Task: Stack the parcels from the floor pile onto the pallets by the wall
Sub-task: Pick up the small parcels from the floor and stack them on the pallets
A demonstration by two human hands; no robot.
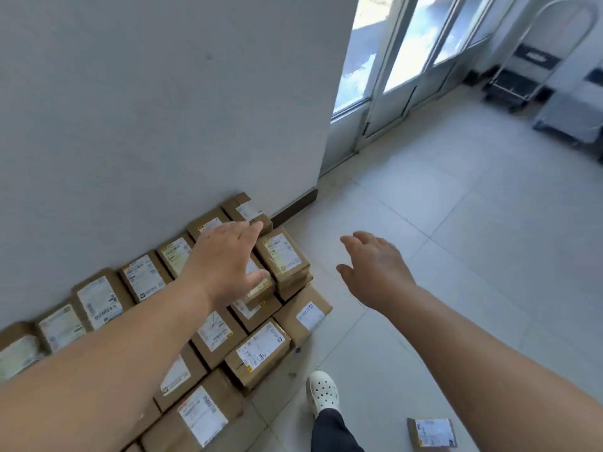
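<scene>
Several brown cardboard parcels with white labels lie in rows against the grey wall, some stacked two high; whatever is beneath them is hidden. My left hand hovers over the far end of the stack, fingers spread and holding nothing, just beside a topmost parcel. My right hand hangs open over the bare tile floor to the right of the stack, also with nothing in it. One small parcel lies alone on the floor at the bottom right.
My foot in a white perforated clog stands on the floor beside the stack. A glass door is at the far right of the wall. A metal trolley and a grey bin stand in the far corner.
</scene>
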